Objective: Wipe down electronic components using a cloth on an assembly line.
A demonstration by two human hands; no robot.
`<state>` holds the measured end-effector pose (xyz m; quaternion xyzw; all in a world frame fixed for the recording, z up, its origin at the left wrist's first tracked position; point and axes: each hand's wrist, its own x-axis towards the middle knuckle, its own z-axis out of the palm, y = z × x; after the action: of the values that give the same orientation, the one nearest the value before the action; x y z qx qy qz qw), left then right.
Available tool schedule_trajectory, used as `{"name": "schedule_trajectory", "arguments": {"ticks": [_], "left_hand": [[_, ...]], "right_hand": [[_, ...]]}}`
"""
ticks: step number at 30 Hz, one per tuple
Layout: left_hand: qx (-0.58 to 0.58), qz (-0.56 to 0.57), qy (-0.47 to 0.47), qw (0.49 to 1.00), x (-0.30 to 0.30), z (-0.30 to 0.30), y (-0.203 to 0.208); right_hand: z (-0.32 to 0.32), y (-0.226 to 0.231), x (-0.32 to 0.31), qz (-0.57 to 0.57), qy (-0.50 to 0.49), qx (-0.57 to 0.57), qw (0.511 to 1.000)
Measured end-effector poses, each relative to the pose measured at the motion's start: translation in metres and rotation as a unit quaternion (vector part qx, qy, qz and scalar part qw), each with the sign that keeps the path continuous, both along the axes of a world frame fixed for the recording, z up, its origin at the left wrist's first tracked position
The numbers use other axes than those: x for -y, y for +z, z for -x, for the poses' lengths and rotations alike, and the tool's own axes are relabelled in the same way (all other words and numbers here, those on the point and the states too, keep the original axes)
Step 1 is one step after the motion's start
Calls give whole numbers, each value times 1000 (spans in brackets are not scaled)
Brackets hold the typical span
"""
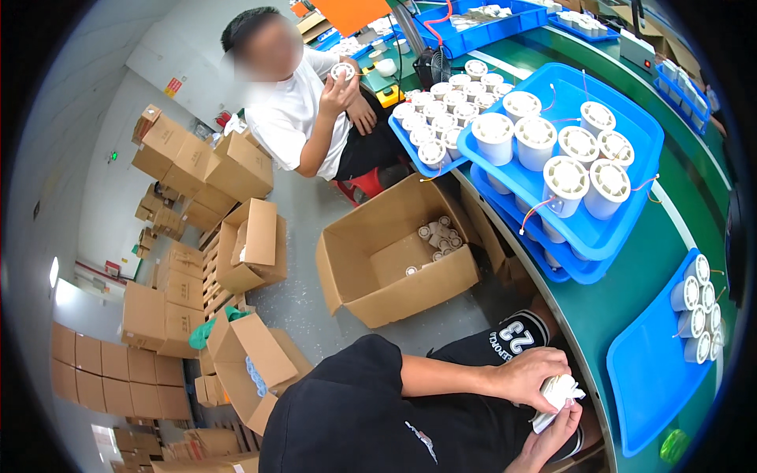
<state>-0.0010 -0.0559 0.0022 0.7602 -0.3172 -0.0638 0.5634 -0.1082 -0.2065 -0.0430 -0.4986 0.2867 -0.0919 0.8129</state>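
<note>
Over my lap at the bench edge, both my hands are closed on a small white piece with a crumpled, ragged end [561, 390]. My left hand [532, 374] grips it from above, its fingers curled over the upper side. From below, my right hand [553, 435] pinches its lower part between thumb and fingers. The fingers cover much of the piece, so its exact kind cannot be made out. Closest on the bench lies a blue tray [643, 394] with several white cylinders [692, 323] with wires at its far end.
Stacked blue trays [643, 225] carry white capped cylinders [566, 185] with thin wires on the green bench [576, 296]. An open carton [394, 299] with white parts stands on the floor. Beyond it, a seated co-worker [292, 118] holds a white round part [342, 72]. Cartons [252, 236] line the left.
</note>
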Motion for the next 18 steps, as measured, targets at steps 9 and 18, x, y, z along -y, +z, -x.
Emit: {"name": "schedule_trajectory", "arguments": {"ticks": [9,18], "left_hand": [[-16,78,-37,996,9,-7,3],[-37,134,-8,990,19,-8,1]], "right_hand": [[-2,0,-2,-54,-61,16,997],[4,-7,-5,-99,-39,33,994]]}}
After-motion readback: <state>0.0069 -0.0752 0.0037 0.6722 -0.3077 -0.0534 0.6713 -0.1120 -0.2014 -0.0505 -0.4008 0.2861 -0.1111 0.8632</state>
